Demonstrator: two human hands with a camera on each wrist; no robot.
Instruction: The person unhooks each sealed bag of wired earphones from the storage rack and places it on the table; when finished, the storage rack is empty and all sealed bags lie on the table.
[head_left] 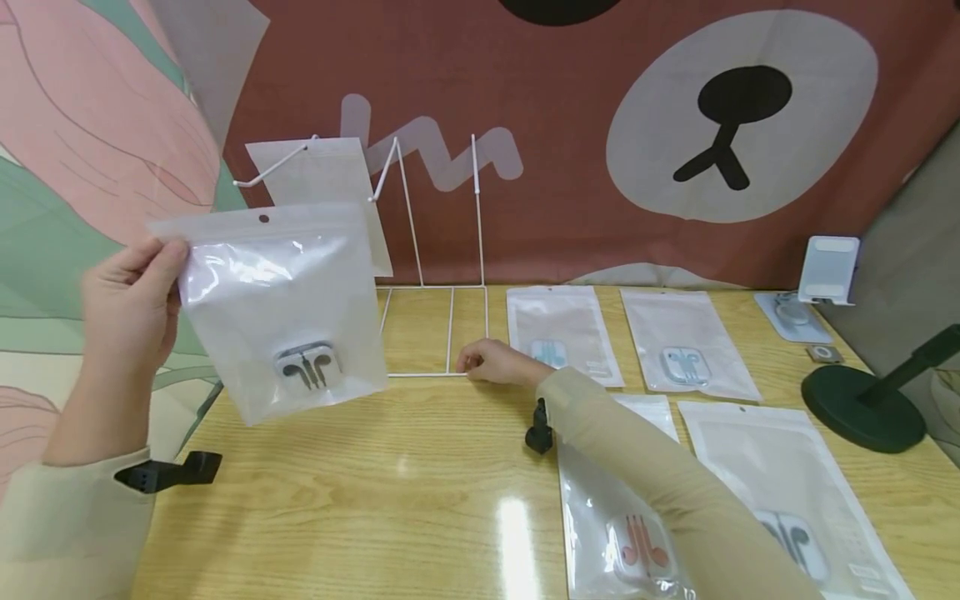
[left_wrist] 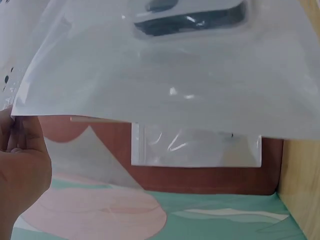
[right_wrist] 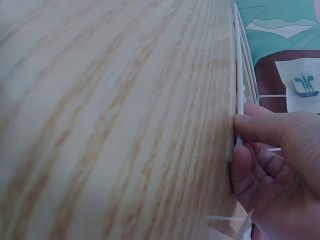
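Observation:
My left hand [head_left: 135,300] pinches the upper left corner of a white zip bag [head_left: 225,333], held up in the air to the left. Through its clear front show dark-tipped earphones in a case [head_left: 307,367]. Behind it, another bag [head_left: 330,179] hangs from a hook of the white wire display rack [head_left: 407,212], partly hidden. Down at the rack's base, my right hand [head_left: 498,364] holds the front corner. The right wrist view shows thumb and fingers of that hand [right_wrist: 280,150] pinching the thin white bar [right_wrist: 239,75] along the tabletop.
On the wooden table [head_left: 360,500] to the right lie several packaged earphone bags, including one with pink earphones [head_left: 641,546] partly under my right forearm. A white phone stand [head_left: 828,271] and a dark green round base [head_left: 862,408] stand at far right. A printed cloth [head_left: 555,217] backs the table.

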